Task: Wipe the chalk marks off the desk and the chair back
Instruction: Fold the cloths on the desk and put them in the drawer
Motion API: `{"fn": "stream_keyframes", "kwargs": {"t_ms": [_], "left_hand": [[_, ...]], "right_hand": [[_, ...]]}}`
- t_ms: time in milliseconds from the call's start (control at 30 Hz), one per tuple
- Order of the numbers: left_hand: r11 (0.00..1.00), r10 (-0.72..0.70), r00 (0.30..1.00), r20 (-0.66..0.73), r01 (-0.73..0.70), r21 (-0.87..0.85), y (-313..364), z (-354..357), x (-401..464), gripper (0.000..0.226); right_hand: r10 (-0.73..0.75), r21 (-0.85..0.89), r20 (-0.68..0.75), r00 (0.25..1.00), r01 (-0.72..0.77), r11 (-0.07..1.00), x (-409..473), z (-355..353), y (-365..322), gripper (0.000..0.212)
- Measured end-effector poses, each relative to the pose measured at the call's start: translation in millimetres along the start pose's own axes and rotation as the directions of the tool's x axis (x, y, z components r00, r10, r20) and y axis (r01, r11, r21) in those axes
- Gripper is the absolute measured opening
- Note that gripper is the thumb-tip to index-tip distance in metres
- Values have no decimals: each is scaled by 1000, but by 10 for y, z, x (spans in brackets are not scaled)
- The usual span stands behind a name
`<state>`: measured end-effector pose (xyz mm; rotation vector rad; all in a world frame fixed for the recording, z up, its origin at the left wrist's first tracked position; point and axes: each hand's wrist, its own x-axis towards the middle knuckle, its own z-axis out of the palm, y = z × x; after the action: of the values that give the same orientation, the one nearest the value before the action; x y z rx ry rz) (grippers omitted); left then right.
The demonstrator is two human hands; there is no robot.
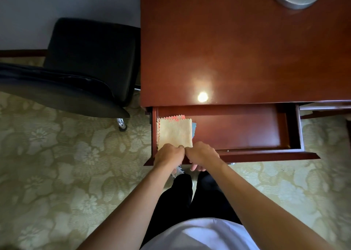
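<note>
Both hands meet at an open desk drawer [237, 134]: left hand [168, 155] pinches a yellow cloth [174, 133]; right hand [201, 154] seemingly grips the drawer front.

- Yellow cloth [175, 132]: square, zigzag-edged, lying flat on a small stack in the open drawer's left end; its near edge is under the fingertips of both hands.
- Desk [237, 46]: glossy reddish-brown top, beyond the fingers.
- Chair back [57, 90]: black, padded, well left of the fingers.
</note>
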<state>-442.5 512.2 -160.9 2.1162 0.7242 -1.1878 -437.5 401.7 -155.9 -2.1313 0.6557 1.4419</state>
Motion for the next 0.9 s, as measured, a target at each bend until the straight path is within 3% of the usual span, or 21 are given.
{"fn": "stream_keyframes", "kwargs": {"t_ms": [133, 267, 333, 400, 500, 567, 700, 900], "left_hand": [[985, -3, 998, -70, -10, -174, -35, 52, -43, 32], [906, -75, 982, -173, -5, -423, 69, 48, -20, 29], [760, -145, 980, -139, 20, -650, 208, 8, -2, 28], [516, -207, 977, -55, 61, -854, 354, -69, 17, 31], [198, -183, 981, 66, 102, -975, 565, -224, 48, 32], [71, -152, 985, 81, 93, -993, 679, -317, 70, 33], [-18, -141, 989, 31, 29, -999, 854, -427, 171, 33], [-66, -183, 983, -23, -36, -997, 1134, -454, 304, 46]], "right_hand": [[40, 274, 83, 996, -61, 960, -11, -44, 25, 32], [54, 618, -1, 999, -42, 785, -35, -33, 115, 25], [47, 750, -42, 998, 0, 662, -61, -37, 108, 21], [42, 843, -61, 997, 29, 537, -95, -76, 51, 18], [23, 913, -70, 997, 54, 404, -118, -248, -42, 23], [22, 959, -70, 997, 61, 275, -70, -432, -53, 15], [76, 997, -78, 994, 77, 20, 57, -749, -16, 22], [-19, 989, -61, 998, 58, -137, 167, -959, -178, 23]]}}
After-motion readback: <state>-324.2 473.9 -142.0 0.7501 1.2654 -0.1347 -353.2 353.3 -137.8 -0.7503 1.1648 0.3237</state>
